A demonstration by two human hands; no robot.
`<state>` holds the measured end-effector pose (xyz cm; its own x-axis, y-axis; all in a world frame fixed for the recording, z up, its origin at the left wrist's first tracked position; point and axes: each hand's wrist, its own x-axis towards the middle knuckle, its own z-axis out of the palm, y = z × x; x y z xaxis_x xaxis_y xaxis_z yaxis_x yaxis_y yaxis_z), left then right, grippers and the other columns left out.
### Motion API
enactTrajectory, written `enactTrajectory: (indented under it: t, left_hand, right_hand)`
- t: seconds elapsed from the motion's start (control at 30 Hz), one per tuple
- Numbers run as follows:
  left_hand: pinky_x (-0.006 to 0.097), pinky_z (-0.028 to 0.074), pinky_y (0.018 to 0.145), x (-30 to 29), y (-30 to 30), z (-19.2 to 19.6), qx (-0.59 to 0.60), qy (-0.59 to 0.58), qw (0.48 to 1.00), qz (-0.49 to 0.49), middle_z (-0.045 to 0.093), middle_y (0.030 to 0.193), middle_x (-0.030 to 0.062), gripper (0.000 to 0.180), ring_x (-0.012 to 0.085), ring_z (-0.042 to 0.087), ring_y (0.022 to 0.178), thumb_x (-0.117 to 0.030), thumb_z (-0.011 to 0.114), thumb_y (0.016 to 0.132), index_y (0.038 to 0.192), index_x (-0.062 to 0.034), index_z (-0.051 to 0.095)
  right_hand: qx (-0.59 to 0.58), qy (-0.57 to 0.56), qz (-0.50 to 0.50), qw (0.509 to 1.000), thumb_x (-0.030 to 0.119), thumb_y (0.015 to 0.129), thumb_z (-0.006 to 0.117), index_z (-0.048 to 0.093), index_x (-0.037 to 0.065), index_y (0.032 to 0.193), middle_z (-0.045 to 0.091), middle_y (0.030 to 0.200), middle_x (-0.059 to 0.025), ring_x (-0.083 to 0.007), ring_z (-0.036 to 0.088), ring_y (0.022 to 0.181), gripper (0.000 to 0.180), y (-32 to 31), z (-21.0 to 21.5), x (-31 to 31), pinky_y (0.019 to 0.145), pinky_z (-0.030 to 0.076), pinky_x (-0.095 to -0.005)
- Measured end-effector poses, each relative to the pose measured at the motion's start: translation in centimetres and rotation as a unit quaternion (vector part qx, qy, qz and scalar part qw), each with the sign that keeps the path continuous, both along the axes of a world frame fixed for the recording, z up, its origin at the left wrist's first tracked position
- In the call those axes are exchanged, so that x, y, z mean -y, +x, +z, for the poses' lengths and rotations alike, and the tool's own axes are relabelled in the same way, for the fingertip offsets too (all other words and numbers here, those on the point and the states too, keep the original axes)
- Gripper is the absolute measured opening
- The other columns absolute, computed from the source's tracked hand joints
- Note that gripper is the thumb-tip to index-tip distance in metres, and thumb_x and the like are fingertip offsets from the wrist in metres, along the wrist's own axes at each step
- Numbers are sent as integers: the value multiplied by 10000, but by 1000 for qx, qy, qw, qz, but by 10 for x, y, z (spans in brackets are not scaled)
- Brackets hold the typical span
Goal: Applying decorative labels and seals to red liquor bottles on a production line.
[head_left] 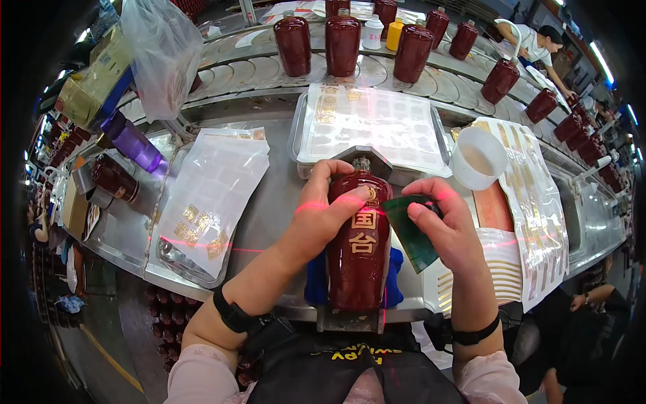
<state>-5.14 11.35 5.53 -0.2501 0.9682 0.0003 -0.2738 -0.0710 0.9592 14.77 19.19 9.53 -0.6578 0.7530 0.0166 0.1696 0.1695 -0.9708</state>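
Well left of the grip, a translucent purple cylindrical bottle [138, 145] is standing. Nearer on that side, gold-marked white sheets [219, 165] are being supported by a clear plastic tray [214, 280]. Centrally, a glossy dark-red, gold-lettered bottle [356, 283] is being gripped by the left hand [330, 202], fingers about its shoulder, thumb on its front; below the grip, it is being backed by a blue cloth [396, 277]. Beside it, a flat translucent green scraper [409, 236] is being pinched by the right hand [445, 222]; whether bottle and scraper are touching cannot be told. Beyond that hand, a round white plastic cup [480, 161] is standing.
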Motion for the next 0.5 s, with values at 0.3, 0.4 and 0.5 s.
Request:
enactTrajectory:
  t: [0.3, 0.4, 0.5]
  left_hand:
    - [254, 478, 836, 2, 2, -1, -120, -2, 993, 19, 584, 1090, 86, 396, 100, 561, 950, -165, 622, 898, 1214, -30, 425]
    - [278, 481, 848, 2, 0, -1, -69, -7, 997, 16, 581, 1089, 106, 478, 132, 574, 964, -240, 693, 858, 1198, -13, 445]
    - [268, 485, 847, 4, -2, 0, 68, 18, 997, -27, 582, 1106, 103, 438, 124, 575, 974, -210, 657, 891, 1212, -16, 431]
  right_hand:
    - [-83, -38, -14, 996, 86, 919, 567, 583, 14, 1097, 636, 892, -41, -84, 576, 809, 192, -4, 6, 2, 716, 467, -228]
    - [21, 214, -58, 975, 5, 885, 556, 581, 13, 1172, 643, 1025, -143, -211, 625, 910, 288, -2, 7, 9, 795, 497, -309]
    - [79, 461, 57, 882, -118, 748, 533, 531, 63, 1339, 510, 1285, -255, -418, 516, 1153, 617, -8, 2, 17, 979, 451, -439]
